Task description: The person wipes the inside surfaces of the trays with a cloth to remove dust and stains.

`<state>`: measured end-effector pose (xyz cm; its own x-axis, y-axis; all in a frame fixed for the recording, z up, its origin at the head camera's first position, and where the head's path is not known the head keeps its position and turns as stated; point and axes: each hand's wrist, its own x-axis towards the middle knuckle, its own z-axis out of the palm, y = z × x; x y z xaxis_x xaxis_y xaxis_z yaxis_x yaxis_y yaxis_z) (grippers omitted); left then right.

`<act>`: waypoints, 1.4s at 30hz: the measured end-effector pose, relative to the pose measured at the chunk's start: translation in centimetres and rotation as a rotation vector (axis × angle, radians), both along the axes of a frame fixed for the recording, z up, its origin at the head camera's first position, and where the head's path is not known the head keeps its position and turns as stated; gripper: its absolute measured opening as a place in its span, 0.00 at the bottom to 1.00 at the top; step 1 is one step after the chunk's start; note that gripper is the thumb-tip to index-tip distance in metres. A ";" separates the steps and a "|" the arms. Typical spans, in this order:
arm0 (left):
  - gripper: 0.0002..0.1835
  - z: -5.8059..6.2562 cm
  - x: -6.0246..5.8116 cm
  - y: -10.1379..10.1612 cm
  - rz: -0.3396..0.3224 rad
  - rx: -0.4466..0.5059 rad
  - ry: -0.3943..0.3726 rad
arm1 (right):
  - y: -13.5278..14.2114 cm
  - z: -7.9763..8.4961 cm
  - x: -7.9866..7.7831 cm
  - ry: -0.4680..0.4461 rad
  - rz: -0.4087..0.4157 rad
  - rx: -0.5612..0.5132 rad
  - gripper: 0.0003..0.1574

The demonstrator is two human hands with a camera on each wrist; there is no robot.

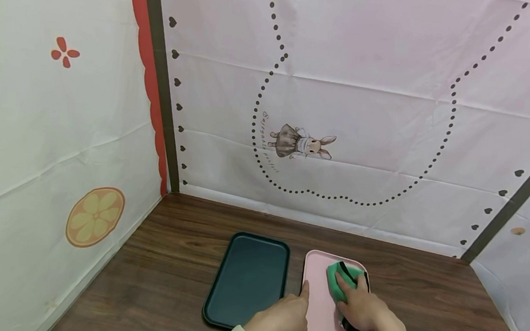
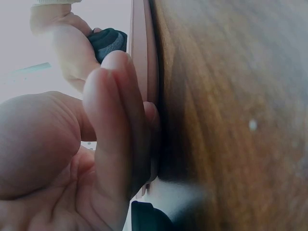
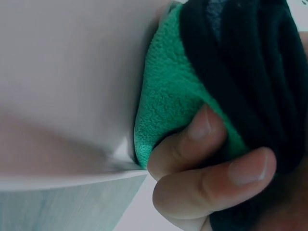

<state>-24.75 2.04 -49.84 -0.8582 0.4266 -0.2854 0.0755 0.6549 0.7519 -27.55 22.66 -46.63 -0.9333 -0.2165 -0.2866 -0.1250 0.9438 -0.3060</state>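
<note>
A pink tray [image 1: 320, 320] lies flat on the wooden table. On it my right hand [image 1: 363, 306] grips a bunched green cloth [image 1: 336, 288] with dark edging. In the right wrist view, fingertips [image 3: 211, 127] curl into the cloth's fuzzy green face, and its folded dark part [image 3: 240, 72] sits above them, close to the tray's raised rim. At the tray's left side rests my left hand [image 1: 285, 315], its index finger stretched along the rim. The left wrist view shows the fingers [image 2: 113, 125] fairly straight beside the tray's side; part of their contact is hidden.
A dark teal tray [image 1: 248, 283] lies just left of the pink one, with a narrow gap between. The wooden table [image 1: 168, 267] is bordered by printed white cloth walls [image 1: 388, 144] at the back and sides.
</note>
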 end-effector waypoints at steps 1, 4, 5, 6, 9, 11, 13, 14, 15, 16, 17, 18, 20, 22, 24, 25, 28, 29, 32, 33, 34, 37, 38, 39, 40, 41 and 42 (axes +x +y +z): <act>0.45 0.0 0.0 0.0 0.000 -0.001 0.001 | 0.0 0.0 0.1 0.004 0.001 0.001 0.43; 0.45 0.0 0.0 0.0 0.001 -0.002 0.003 | -0.1 -0.2 0.5 0.008 0.002 0.011 0.43; 0.45 0.0 0.0 0.0 0.001 -0.002 0.005 | -0.1 -0.2 0.6 0.006 -0.002 0.013 0.43; 0.45 0.0 0.0 0.0 0.001 -0.002 0.008 | -0.1 -0.3 0.6 0.004 -0.004 0.016 0.43; 0.45 0.0 0.1 0.0 0.002 0.001 0.013 | -0.2 -0.3 0.9 -0.001 -0.006 0.024 0.43; 0.45 0.0 0.1 0.0 0.001 0.003 0.014 | -0.2 -0.3 1.0 -0.003 -0.007 0.023 0.43; 0.45 -0.1 0.1 0.0 0.000 0.004 0.012 | -0.2 -0.3 1.2 0.000 -0.004 0.023 0.43; 0.45 -0.1 0.1 0.0 0.000 0.005 0.009 | -0.2 -0.3 1.3 0.003 -0.003 0.023 0.43; 0.45 -0.1 0.1 0.0 -0.001 0.004 0.007 | -0.2 -0.4 1.4 0.004 -0.003 0.021 0.43; 0.45 -0.1 0.1 0.0 -0.002 0.003 0.005 | -0.2 -0.4 1.5 0.005 -0.004 0.020 0.43; 0.45 0.0 0.1 0.0 -0.002 0.003 0.002 | -0.2 -0.4 1.6 0.008 -0.003 0.021 0.43; 0.45 0.0 0.1 0.0 -0.002 0.003 0.000 | -0.2 -0.4 1.7 0.010 -0.002 0.021 0.43; 0.45 0.0 0.1 -0.1 -0.003 0.001 -0.003 | -0.2 -0.4 1.8 0.011 -0.002 0.019 0.43; 0.44 0.1 0.1 -0.1 -0.002 0.001 -0.004 | -0.2 -0.5 2.0 0.008 0.000 0.018 0.43; 0.44 0.2 0.1 -0.1 0.000 0.002 -0.003 | -0.2 -0.5 2.1 0.005 0.000 0.015 0.44; 0.44 0.2 0.1 -0.1 0.002 0.003 -0.004 | -0.2 -0.5 2.1 0.002 -0.003 0.014 0.44; 0.45 0.2 0.1 -0.1 0.005 0.003 -0.006 | -0.2 -0.6 2.3 0.000 -0.007 0.008 0.44; 0.45 0.2 0.1 -0.1 0.005 0.002 -0.007 | -0.2 -0.6 2.3 0.001 -0.007 0.004 0.44; 0.44 0.2 0.1 -0.1 0.005 0.001 -0.007 | -0.2 -0.7 2.6 0.000 -0.005 -0.013 0.44; 0.44 0.2 0.1 -0.1 0.005 0.002 -0.007 | -0.1 -0.8 2.7 0.002 -0.002 -0.019 0.44; 0.44 0.2 0.1 -0.1 0.005 0.001 -0.005 | -0.1 -0.8 2.8 0.003 -0.002 -0.022 0.44; 0.44 0.2 0.1 -0.1 0.005 -0.002 0.001 | -0.1 -0.9 3.0 0.021 0.002 -0.020 0.44; 0.44 0.2 0.1 0.0 0.005 -0.003 0.003 | -0.1 -0.9 3.1 0.025 -0.002 -0.020 0.44; 0.44 0.2 0.1 0.0 0.004 -0.004 0.004 | -0.1 -0.9 3.2 0.027 -0.009 -0.023 0.44; 0.44 0.3 0.1 0.0 0.004 -0.006 0.006 | -0.2 -0.9 3.3 0.034 -0.011 -0.024 0.44; 0.44 0.3 0.1 0.0 0.002 -0.007 0.006 | -0.2 -1.0 3.4 0.036 -0.018 -0.026 0.44; 0.44 0.3 0.1 0.0 0.000 -0.008 0.005 | -0.2 -1.0 3.5 0.039 -0.024 -0.029 0.44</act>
<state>-24.63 2.00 -49.54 -0.8599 0.4240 -0.2843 0.0791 0.6608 0.7463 -24.00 22.47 -47.63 -0.9486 -0.2017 -0.2439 -0.1149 0.9375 -0.3283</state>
